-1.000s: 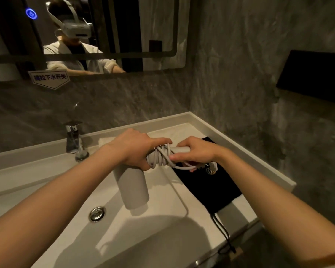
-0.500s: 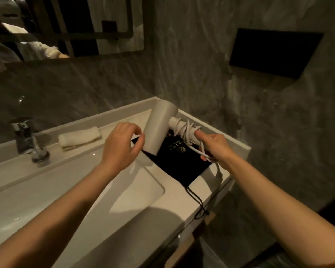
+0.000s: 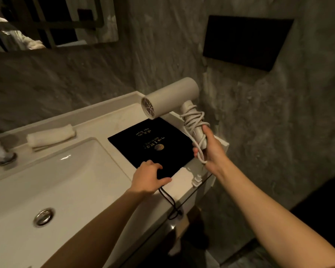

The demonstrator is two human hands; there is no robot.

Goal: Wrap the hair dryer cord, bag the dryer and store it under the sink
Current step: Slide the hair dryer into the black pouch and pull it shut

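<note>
A cream hair dryer (image 3: 172, 97) hangs in the air above the counter's right end, its rear grille facing me. Its cord (image 3: 194, 118) is wound around the handle, and the plug (image 3: 196, 180) dangles at the counter's edge. My right hand (image 3: 211, 151) grips the lower end of the handle and a loop of cord. A flat black drawstring bag (image 3: 149, 140) with gold print lies on the counter right of the basin. My left hand (image 3: 147, 176) rests on the bag's near edge, fingers spread on the fabric. The bag's black drawstring (image 3: 169, 202) trails over the counter's front edge.
The white sink basin (image 3: 66, 180) with its drain (image 3: 43, 216) fills the left. A folded white towel (image 3: 50, 135) lies behind it, a chrome tap (image 3: 0, 151) at far left. Grey stone walls, a black wall panel (image 3: 246, 41) and a mirror (image 3: 46, 20) surround the counter.
My left hand has let go of the dryer and dropped onto the bag's near edge. My right hand has swung the dryer up and to the right, off the bag.
</note>
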